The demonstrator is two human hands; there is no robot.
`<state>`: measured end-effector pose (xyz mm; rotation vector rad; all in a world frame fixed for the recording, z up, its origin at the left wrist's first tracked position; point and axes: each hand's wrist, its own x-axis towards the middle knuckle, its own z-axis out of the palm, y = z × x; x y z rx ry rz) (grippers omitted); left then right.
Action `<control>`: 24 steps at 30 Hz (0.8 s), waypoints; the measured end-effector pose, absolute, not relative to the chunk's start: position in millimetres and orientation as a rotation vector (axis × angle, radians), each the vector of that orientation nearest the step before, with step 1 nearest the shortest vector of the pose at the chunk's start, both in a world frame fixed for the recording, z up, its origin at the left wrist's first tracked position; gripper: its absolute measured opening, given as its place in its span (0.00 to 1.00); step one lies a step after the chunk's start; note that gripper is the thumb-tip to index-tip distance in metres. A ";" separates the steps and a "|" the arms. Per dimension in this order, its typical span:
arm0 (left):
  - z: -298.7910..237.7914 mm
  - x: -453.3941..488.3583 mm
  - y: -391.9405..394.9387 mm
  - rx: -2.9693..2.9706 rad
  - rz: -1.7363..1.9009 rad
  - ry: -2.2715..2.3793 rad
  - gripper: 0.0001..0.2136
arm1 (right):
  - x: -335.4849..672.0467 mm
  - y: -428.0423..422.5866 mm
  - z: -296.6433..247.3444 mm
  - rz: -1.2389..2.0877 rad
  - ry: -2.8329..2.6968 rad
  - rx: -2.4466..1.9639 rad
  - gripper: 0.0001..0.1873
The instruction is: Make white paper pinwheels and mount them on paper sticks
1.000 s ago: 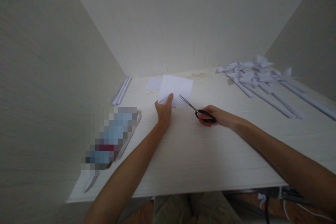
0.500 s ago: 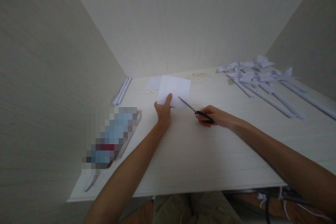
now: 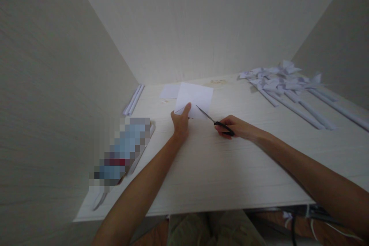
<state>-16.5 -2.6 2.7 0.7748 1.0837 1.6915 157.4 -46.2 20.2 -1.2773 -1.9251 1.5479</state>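
Observation:
Between thumb and fingers, my left hand (image 3: pixel 181 123) grips the lower left part of a white sheet of paper (image 3: pixel 198 94). A slit runs in from the sheet's left corner, beside my thumb. My right hand (image 3: pixel 230 126) is closed around the black handles of a pair of scissors (image 3: pixel 209 116). The blades point up and left, and their tips lie over the lower middle of the sheet. Whether the blades are cutting the paper I cannot tell. Behind the held sheet, another white piece of paper (image 3: pixel 168 91) lies on the table.
Several white paper pinwheels (image 3: pixel 276 78) on rolled paper sticks lie at the right. Rolled paper tubes (image 3: pixel 134 100) rest along the left wall (image 3: pixel 72 84). A pixelated object (image 3: pixel 127 146) is at the left of the table (image 3: pixel 207 177). Small paper scraps (image 3: pixel 164 101) lie near the back.
My left hand and the held sheet have shifted slightly to the right, so more paper sits beneath the scissors. My right hand has hardly moved.

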 end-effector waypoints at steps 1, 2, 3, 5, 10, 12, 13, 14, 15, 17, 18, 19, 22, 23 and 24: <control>3.0 -16.4 -2.8 0.776 1.688 1.084 0.17 | 157.5 -45.9 19.3 1.544 -1.928 -1.276 0.26; 3.4 -16.2 -3.1 0.777 1.687 1.083 0.17 | 157.5 -45.8 18.8 1.541 -1.929 -1.275 0.26; 3.8 -15.9 -3.4 0.777 1.687 1.080 0.17 | 157.3 -45.8 18.5 1.539 -1.929 -1.274 0.26; 4.7 -15.3 -4.0 0.760 1.690 1.086 0.17 | 156.7 -46.0 18.5 1.530 -1.929 -1.265 0.27; 6.8 -14.1 -5.7 0.708 1.686 1.100 0.16 | 155.6 -46.4 19.1 1.518 -1.930 -1.269 0.27; 7.3 -14.0 -6.4 0.715 1.683 1.093 0.16 | 155.3 -46.6 19.9 1.526 -1.921 -1.271 0.27; 7.4 -13.9 -6.7 0.717 1.685 1.089 0.15 | 155.1 -46.8 20.3 1.529 -1.916 -1.270 0.27; 7.5 -13.9 -7.0 0.718 1.687 1.086 0.15 | 154.8 -47.1 20.7 1.530 -1.912 -1.269 0.27; 7.6 -13.9 -7.2 0.719 1.690 1.082 0.14 | 154.6 -47.3 21.1 1.531 -1.908 -1.270 0.27; 7.9 -13.9 -7.8 0.721 1.691 1.078 0.13 | 154.1 -47.7 21.1 1.535 -1.898 -1.275 0.27; 8.1 -14.0 -8.1 0.725 1.686 1.075 0.13 | 154.0 -47.8 20.8 1.537 -1.890 -1.274 0.26; 8.4 -14.1 -8.5 0.731 1.679 1.074 0.14 | 154.0 -47.8 20.2 1.538 -1.881 -1.272 0.26; 9.3 -14.2 -9.4 0.745 1.669 1.079 0.14 | 154.1 -47.3 18.6 1.535 -1.864 -1.272 0.26; 9.4 -14.1 -9.5 0.747 1.668 1.081 0.14 | 154.2 -47.1 18.3 1.531 -1.865 -1.280 0.26; 9.4 -14.0 -9.4 0.746 1.668 1.083 0.14 | 154.2 -46.9 18.3 1.529 -1.869 -1.289 0.26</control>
